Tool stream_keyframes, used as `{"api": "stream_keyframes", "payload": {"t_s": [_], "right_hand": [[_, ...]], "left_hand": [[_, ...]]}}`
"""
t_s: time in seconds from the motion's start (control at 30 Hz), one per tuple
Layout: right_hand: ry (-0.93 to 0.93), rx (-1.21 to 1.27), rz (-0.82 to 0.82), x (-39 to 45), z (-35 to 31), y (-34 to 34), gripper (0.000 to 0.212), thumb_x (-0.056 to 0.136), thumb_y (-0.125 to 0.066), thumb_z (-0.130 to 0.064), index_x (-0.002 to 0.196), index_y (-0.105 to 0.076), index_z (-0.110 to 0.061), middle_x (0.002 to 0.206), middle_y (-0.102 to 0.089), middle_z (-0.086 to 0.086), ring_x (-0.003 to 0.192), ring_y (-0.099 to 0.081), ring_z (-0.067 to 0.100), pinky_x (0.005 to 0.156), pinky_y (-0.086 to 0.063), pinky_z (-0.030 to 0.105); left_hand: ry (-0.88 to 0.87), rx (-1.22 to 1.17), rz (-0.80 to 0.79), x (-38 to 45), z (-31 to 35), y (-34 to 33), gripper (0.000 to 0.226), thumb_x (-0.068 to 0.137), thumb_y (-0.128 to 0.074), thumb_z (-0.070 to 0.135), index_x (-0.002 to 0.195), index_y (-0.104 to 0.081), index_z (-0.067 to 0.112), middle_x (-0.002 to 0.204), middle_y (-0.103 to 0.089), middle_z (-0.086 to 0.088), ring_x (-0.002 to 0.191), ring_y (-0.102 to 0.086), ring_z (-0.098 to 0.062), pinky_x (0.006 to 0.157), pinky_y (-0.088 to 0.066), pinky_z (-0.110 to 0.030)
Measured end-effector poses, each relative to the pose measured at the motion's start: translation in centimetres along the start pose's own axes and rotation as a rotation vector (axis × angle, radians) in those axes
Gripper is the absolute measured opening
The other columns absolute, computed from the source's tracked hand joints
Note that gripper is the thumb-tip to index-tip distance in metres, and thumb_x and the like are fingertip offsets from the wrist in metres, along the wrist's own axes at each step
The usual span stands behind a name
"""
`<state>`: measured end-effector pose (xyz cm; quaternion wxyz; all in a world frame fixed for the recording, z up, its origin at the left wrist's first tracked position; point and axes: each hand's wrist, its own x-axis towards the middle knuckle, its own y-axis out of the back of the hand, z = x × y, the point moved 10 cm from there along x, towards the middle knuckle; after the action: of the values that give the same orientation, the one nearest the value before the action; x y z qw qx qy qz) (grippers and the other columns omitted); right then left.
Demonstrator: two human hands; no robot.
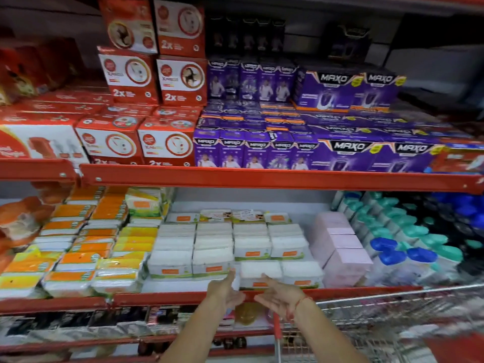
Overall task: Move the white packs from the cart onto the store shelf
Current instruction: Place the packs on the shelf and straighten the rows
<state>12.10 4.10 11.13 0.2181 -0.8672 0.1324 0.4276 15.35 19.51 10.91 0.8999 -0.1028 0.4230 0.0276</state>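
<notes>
Several white packs with orange labels stand in rows on the middle store shelf (183,298). The nearest white pack (259,272) sits at the shelf's front edge, with another (301,273) to its right. My left hand (226,290) and my right hand (279,294) hover just in front of that nearest pack, palms facing each other, fingers spread, holding nothing. The wire cart (392,318) stands at the lower right, its contents blurred.
Yellow and orange packs (78,258) fill the shelf's left side. Pink boxes (340,247) and capped bottles (408,244) fill its right. Red and purple boxes (262,148) line the shelf above. A bare gap (178,284) lies at the shelf front, left of my hands.
</notes>
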Motion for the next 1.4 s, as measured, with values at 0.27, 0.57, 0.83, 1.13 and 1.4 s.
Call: {"api": "stream_keyframes", "payload": {"t_s": [0.27,0.57,0.83,1.13,1.4], "right_hand": [[0.138,0.048,0.177,0.8,-5.8,9.7,0.041,0.090,-0.062,-0.018,0.117,-0.049,0.011,0.111,-0.059,0.037,0.063,-0.068,0.033,0.041,-0.057,0.027],[0.112,0.022,0.162,2.2,-7.7,7.9,0.049,0.090,-0.063,-0.017,0.128,-0.043,0.007,0.115,-0.056,0.033,0.075,-0.073,0.030,0.030,-0.051,0.024],[0.095,0.040,0.145,2.4,-8.3,7.4,0.024,0.088,-0.065,-0.017,0.081,-0.053,0.002,0.103,-0.057,0.027,0.064,-0.067,0.028,0.033,-0.054,0.026],[0.133,-0.078,0.205,2.6,-8.6,7.9,0.037,0.087,-0.065,-0.031,0.092,-0.056,0.005,0.086,-0.066,0.023,0.075,-0.068,0.029,0.051,-0.061,0.030],[0.942,-1.380,0.580,-5.6,-14.8,-2.1,0.044,0.094,-0.046,-0.042,0.076,-0.067,-0.008,0.074,-0.074,0.015,0.071,-0.070,0.029,0.061,-0.054,0.031]], "left_hand": [[0.028,-0.089,-0.072,0.0,-1.1,-6.8,0.055,0.090,-0.061,0.019,0.132,-0.039,-0.008,0.078,-0.057,-0.028,0.070,-0.063,-0.037,0.044,-0.057,-0.034],[-0.025,-0.168,-0.007,1.1,1.1,-6.7,0.050,0.094,-0.054,0.014,0.137,-0.035,-0.006,0.131,-0.047,-0.039,0.038,-0.065,-0.028,0.040,-0.055,-0.034],[-0.034,-0.152,0.038,1.7,2.3,-6.8,0.052,0.095,-0.053,0.017,0.139,-0.035,-0.004,0.131,-0.050,-0.035,0.042,-0.067,-0.028,0.039,-0.056,-0.031],[-0.009,-0.082,-0.009,0.0,2.6,-7.1,0.040,0.093,-0.056,0.019,0.124,-0.046,-0.004,0.090,-0.067,-0.025,0.045,-0.068,-0.023,0.038,-0.055,-0.024],[-0.677,0.733,-0.046,-3.7,10.6,-1.6,0.024,0.087,-0.065,0.025,0.088,-0.072,0.002,0.066,-0.075,-0.002,0.060,-0.071,-0.014,0.070,-0.061,-0.039]]}}
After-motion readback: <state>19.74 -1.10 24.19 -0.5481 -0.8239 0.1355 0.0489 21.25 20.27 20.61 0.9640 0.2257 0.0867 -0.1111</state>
